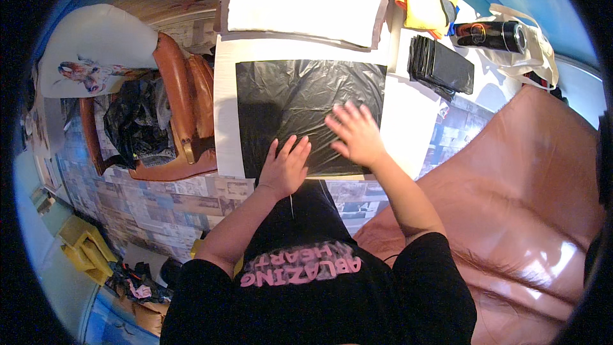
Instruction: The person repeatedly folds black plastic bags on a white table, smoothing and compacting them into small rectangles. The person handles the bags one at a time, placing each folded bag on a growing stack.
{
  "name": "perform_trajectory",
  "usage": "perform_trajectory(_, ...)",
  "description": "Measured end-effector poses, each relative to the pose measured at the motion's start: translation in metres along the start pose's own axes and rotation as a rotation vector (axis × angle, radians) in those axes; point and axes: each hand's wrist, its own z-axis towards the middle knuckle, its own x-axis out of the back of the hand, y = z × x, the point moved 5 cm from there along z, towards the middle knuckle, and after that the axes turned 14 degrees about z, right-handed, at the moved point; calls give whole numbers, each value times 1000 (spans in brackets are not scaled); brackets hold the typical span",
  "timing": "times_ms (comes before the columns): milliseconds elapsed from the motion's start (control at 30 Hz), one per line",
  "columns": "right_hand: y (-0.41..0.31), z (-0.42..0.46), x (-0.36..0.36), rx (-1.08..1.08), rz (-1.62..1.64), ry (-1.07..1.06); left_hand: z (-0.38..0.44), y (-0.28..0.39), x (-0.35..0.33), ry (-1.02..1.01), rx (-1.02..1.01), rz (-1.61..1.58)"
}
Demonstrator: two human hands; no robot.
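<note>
A black plastic sheet or bag [282, 91] lies spread on the white table [227, 120] before me, with wrinkles across its upper right part. My left hand [287, 165] rests on its lower edge, fingers apart. Over its right side is my right hand [354, 134], fingers spread and slightly blurred; whether it touches the plastic, I cannot tell. Neither hand holds anything. Beyond the plastic lies a folded white cloth [306, 2] on top of a greyish-brown one [387, 5].
Right of the table's far part are folded black plastic bags [450, 67], a folded yellow cloth [426, 5], a black tumbler [493, 37] and a cream tote bag [546, 57]. A brown armchair [177, 91] with black plastic stands left; brown fabric [517, 177] spreads at the right.
</note>
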Motion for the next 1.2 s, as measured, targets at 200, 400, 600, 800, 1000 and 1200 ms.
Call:
perform_trajectory(200,75,11,42,-271,-22,324,-2,-1,1,44,-22,5)
perform_trajectory(400,3,-41,9,-190,77,168,-11,-4,-2,63,-84,17)
perform_trajectory(600,-57,-84,-43,-32,65,63,-15,-4,-4,141,-88,18)
perform_trajectory(800,-50,-86,-56,-73,-4,59,-18,-19,-8,13,8,-30)
perform_trajectory(1000,-53,-87,-57,-92,-45,12,-61,-79,-13,27,26,19)
perform_trajectory(1200,-55,-107,-55,-65,-49,133,-73,-88,-18,-72,-115,118)
